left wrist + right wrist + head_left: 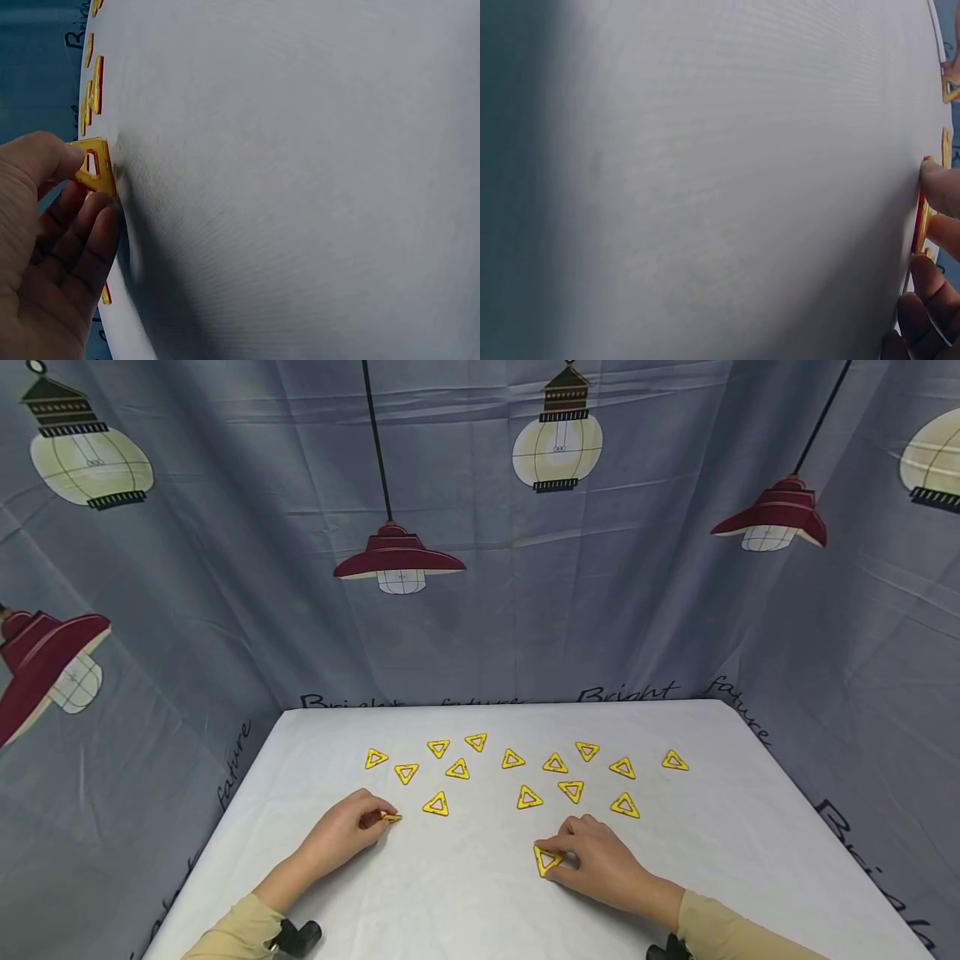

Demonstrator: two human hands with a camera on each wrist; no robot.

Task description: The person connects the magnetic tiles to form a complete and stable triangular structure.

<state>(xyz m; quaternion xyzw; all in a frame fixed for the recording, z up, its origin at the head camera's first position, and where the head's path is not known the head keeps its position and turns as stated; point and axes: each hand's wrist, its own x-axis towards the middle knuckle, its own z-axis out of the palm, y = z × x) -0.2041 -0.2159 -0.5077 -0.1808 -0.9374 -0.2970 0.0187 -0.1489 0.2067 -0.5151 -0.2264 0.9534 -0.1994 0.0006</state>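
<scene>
My left hand (347, 828) pinches a yellow plastic triangle with an open centre (106, 166) between thumb and fingers. It is tilted and low over the white tabletop at the left, seen nearly edge-on in the head view. Right of centre, my right hand (600, 866) holds another yellow triangle (537, 862) by its corners, thumb at the near one. In the right wrist view that triangle (919, 225) shows a red underside, close to the cloth. A loose triangle (437, 812) lies just right of the left hand, and another (521, 797) beyond the right hand.
Several more yellow triangles, among them one at the far right (675, 767), lie scattered flat across the middle and back of the white table (420, 902). A grey curtain (480, 635) printed with lamps surrounds the table's back and sides.
</scene>
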